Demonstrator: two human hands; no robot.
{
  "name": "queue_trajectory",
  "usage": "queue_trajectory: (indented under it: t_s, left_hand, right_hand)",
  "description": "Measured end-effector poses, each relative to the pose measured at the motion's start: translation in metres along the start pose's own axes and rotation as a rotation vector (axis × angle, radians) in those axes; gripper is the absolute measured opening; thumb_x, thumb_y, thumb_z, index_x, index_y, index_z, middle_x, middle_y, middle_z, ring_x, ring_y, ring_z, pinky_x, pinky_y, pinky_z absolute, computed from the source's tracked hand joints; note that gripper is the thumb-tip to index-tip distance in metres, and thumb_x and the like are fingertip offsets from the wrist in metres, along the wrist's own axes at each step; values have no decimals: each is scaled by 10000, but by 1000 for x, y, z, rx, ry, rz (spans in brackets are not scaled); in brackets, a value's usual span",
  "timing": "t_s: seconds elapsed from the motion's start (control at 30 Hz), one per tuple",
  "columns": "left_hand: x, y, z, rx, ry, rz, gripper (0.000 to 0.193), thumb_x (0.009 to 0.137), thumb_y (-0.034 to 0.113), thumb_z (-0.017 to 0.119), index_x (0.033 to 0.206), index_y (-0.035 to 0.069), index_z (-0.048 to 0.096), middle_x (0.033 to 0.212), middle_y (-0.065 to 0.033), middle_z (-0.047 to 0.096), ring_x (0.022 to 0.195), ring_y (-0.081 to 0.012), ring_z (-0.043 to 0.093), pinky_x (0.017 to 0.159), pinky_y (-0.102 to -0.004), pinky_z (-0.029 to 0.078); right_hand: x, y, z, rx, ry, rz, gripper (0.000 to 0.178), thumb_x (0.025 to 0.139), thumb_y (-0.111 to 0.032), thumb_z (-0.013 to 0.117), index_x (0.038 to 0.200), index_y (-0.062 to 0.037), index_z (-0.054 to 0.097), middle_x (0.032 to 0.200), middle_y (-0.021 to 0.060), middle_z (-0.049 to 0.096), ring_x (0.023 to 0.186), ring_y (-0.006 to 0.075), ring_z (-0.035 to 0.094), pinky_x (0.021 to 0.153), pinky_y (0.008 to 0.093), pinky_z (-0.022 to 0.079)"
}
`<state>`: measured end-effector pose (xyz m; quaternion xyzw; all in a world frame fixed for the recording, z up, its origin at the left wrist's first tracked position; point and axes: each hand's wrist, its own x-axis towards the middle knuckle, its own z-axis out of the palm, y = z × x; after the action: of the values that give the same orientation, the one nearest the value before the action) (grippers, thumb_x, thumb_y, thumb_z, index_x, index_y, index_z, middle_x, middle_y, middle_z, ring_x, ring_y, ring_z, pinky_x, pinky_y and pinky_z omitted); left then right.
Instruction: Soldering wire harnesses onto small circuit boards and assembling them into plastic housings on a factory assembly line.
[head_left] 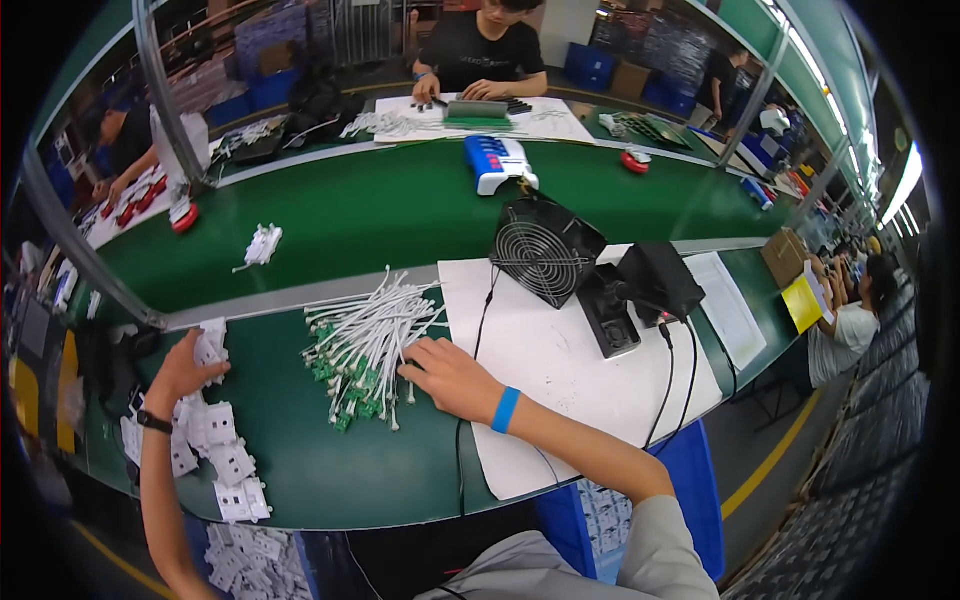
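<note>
My left hand (183,372) is at the left of the bench, with thumb and fingers apart around a white plastic housing (212,342) at the far end of a group. More white housings (228,462) with small square openings lie below it, partly overlapping. My right hand (448,380) rests at the right edge of a heap of white cables (385,318), its fingers spread and the tips touching them. Green circuit boards (366,408) show at the near ends of the cables. I see no cable lifted in that hand.
A black fan (545,250) and a black holder (608,318) stand on white sheeting (560,410), with cords running off the edge. Beyond is a green belt (350,200) carrying a blue-white device (498,163). A co-worker (485,50) sits opposite. Blue bins (700,490) stand below.
</note>
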<state>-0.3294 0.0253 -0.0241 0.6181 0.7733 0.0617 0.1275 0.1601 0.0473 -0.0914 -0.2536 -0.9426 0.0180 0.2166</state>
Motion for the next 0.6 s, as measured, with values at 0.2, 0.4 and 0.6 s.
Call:
queue_trajectory:
  t_s: [0.2, 0.4, 0.6]
  left_hand:
    - [-19, 29, -2, 31, 127, 115, 865, 709, 330, 890, 1428, 23, 519, 1339, -230, 649, 1253, -411, 600, 1074, -468, 475]
    - [-25, 38, -9, 2, 456, 306, 746, 768, 289, 836, 1390, 46, 503, 1281, -230, 664, 1152, -416, 652, 975, -454, 524]
    - [-15, 86, -4, -648, 428, 218, 527, 940, 347, 753, 1284, 60, 475, 1056, -132, 639, 988, -217, 643, 847, -370, 518]
  right_hand:
    - [-10, 3, -14, -101, 47, -41, 298, 736, -66, 756, 1018, -80, 661, 1107, 93, 614, 1047, 261, 580, 880, 369, 465]
    - [-2, -13, -50, 392, 603, 265, 179, 822, -49, 787, 990, -65, 726, 1033, 106, 676, 922, 284, 678, 792, 385, 556]
    - [12, -29, -86, 670, 1072, 437, 141, 1033, 8, 450, 1128, 37, 550, 1082, 198, 707, 1028, 247, 685, 972, 383, 520]
